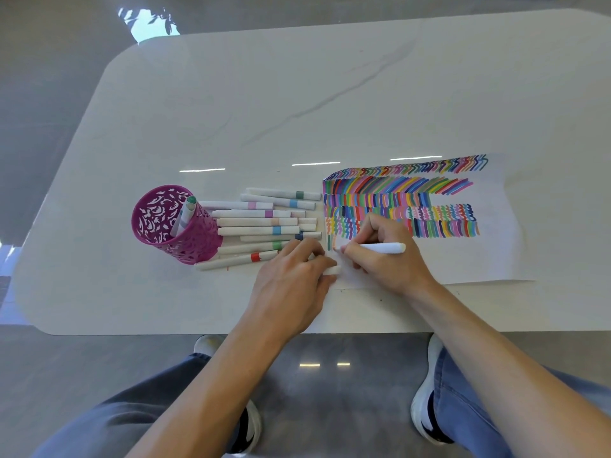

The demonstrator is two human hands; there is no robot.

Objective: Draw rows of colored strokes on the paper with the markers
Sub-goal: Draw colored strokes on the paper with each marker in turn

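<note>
A white paper [479, 256] lies on the right half of the table, filled with rows of colored strokes across its upper part. My right hand [386, 256] grips a white marker [383, 248], its tip touching the paper at the left end of the lowest row, beside a green stroke [329, 242]. My left hand [297, 276] rests on the table at the paper's left edge and holds a small white marker cap [331, 270] between its fingers. Several white markers [261, 223] with colored bands lie side by side to the left of the paper.
A purple perforated pen cup [172, 223] stands at the left of the marker pile with two markers in it. The white table [297, 94] has a rounded front edge near my knees. My legs and shoes show below the table.
</note>
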